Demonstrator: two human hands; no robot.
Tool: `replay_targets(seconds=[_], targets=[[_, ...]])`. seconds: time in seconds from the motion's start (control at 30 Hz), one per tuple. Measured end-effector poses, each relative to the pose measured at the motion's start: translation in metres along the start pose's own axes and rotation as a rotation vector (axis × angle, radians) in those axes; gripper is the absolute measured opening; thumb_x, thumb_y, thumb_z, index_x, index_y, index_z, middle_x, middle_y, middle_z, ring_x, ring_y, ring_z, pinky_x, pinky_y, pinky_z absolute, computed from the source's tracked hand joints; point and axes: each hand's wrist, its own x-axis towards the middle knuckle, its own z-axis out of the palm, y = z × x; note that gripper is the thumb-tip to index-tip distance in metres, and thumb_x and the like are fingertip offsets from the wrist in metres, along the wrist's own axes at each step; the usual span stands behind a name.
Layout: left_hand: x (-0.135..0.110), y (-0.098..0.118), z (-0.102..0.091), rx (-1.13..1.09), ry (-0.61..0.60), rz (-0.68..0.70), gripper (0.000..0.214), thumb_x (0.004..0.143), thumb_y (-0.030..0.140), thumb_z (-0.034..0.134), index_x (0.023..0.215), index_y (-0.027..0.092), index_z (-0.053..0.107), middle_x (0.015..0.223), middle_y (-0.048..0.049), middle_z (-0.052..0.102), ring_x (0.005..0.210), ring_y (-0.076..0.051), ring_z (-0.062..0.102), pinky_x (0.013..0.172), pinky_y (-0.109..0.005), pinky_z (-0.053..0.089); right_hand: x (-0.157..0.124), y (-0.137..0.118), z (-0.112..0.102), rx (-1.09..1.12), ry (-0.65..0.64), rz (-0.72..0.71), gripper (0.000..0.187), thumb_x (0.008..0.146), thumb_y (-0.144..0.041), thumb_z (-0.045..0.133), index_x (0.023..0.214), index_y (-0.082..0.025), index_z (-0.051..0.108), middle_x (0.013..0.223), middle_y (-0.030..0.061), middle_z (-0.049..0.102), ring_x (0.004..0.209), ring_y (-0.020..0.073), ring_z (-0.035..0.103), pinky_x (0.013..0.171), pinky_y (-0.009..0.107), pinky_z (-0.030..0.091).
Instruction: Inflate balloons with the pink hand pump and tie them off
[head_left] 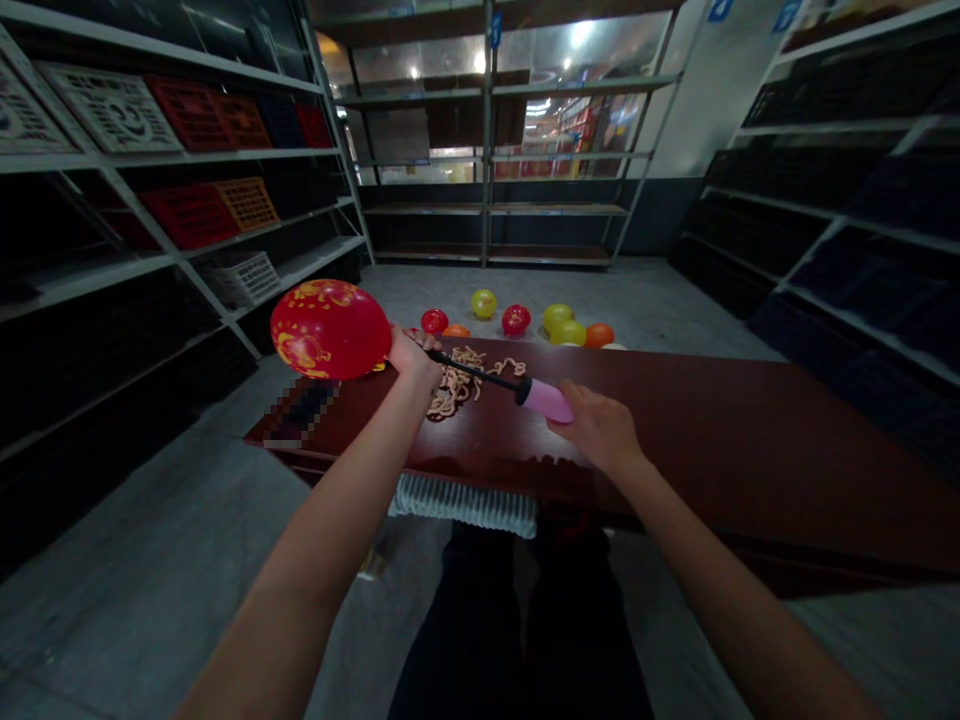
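Note:
My left hand [412, 356] is closed round the neck of an inflated red balloon [330, 329] with yellow print, held just above the dark red table [712, 440]. The black nozzle of a pink hand pump [541, 398] reaches to that neck. My right hand [596, 425] grips the pink pump body. A heap of pale rubber bands [457, 383] lies on the table between my hands.
Several inflated balloons [559, 320], red, yellow, green and orange, lie on the floor beyond the table. Metal shelves with red, orange and white crates [195, 210] line the left. Dark shelving [840, 200] stands on the right. A blurred dark object [304, 412] lies on the table's left end.

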Motion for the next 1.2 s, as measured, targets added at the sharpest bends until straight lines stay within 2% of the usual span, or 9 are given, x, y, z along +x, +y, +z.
replay_targets(seconds=[0.13,0.27,0.37,0.47,0.6,0.8,0.9,0.97,1.2], targets=[[-0.025,-0.013,0.003,0.001,-0.058,-0.064,0.049,0.108,0.034,0.041,0.063,0.021,0.026,0.047,0.0078,0.022,0.035,-0.006,0.022,0.039,-0.022,0.022,0.004,-0.018,-0.019,0.141,-0.139,0.039,0.036,0.087,-0.047,0.069,0.114,-0.025,0.064,0.101,0.0086,0.078,0.084,0.0254,0.072,0.064,0.03,0.037],[-0.043,-0.032,0.005,0.056,-0.16,-0.176,0.05,0.108,0.036,0.043,0.063,0.021,0.027,0.047,0.0083,0.021,0.034,-0.006,0.022,0.039,-0.022,0.022,0.014,-0.035,-0.034,0.429,-0.253,0.075,0.036,0.08,-0.043,0.075,0.109,-0.023,0.068,0.1,0.0086,0.078,0.086,0.0256,0.072,0.066,0.03,0.043],[-0.044,-0.036,0.009,0.128,-0.231,-0.32,0.05,0.107,0.038,0.046,0.063,0.021,0.028,0.045,0.0089,0.023,0.033,-0.006,0.023,0.038,-0.021,0.021,0.011,-0.047,-0.041,0.915,-0.487,0.194,0.032,0.083,-0.038,0.072,0.108,-0.02,0.065,0.083,0.0042,0.074,0.067,0.0192,0.068,0.06,0.029,0.048],[-0.037,-0.03,0.014,0.194,-0.271,-0.559,0.05,0.107,0.031,0.045,0.062,0.021,0.025,0.043,0.0096,0.024,0.03,-0.004,0.024,0.037,-0.019,0.022,0.0,-0.057,-0.045,1.512,-0.769,0.332,0.036,0.088,-0.048,0.069,0.109,-0.02,0.061,0.074,0.0004,0.069,0.058,0.014,0.063,0.055,0.026,0.051],[-0.022,-0.024,0.022,0.179,-0.276,-0.744,0.049,0.107,0.022,0.04,0.06,0.021,0.024,0.039,0.0094,0.026,0.027,-0.003,0.028,0.036,-0.018,0.025,-0.012,-0.063,-0.047,2.001,-0.93,0.422,0.052,0.086,-0.057,0.071,0.119,-0.019,0.057,0.071,-0.0012,0.067,0.051,0.0099,0.059,0.048,0.019,0.048],[0.003,-0.011,0.03,0.062,-0.275,-0.74,0.045,0.099,0.01,0.042,0.06,0.022,0.024,0.038,0.0089,0.028,0.026,-0.004,0.03,0.035,-0.017,0.027,-0.034,-0.05,-0.049,2.332,-1.034,0.312,0.062,0.087,-0.058,0.071,0.134,-0.02,0.056,0.089,0.0054,0.076,0.043,0.0061,0.053,0.039,0.017,0.045],[0.015,-0.003,0.025,0.023,-0.256,-0.704,0.044,0.097,0.008,0.043,0.06,0.022,0.024,0.038,0.0086,0.028,0.026,-0.005,0.03,0.035,-0.018,0.028,-0.055,-0.037,-0.05,2.405,-1.095,0.231,0.06,0.089,-0.06,0.069,0.134,-0.022,0.061,0.07,-0.0003,0.072,0.041,0.0079,0.052,0.036,0.015,0.043],[0.02,0.0,0.018,0.0,-0.245,-0.682,0.044,0.096,0.008,0.044,0.06,0.023,0.023,0.038,0.0083,0.028,0.026,-0.005,0.03,0.035,-0.018,0.027,-0.067,-0.03,-0.05,2.431,-1.21,0.167,0.058,0.092,-0.062,0.065,0.129,-0.017,0.066,0.056,-0.0028,0.064,0.038,0.0079,0.049,0.035,0.014,0.042],[0.014,-0.011,-0.001,-0.128,-0.316,-0.633,0.046,0.096,0.004,0.042,0.059,0.022,0.021,0.04,0.0073,0.027,0.03,-0.003,0.031,0.038,-0.016,0.029,-0.074,-0.034,-0.053,2.72,-1.294,0.01,0.055,0.104,-0.059,0.042,0.124,-0.013,0.063,0.057,-0.0028,0.063,0.035,0.0062,0.04,0.03,0.01,0.033]])
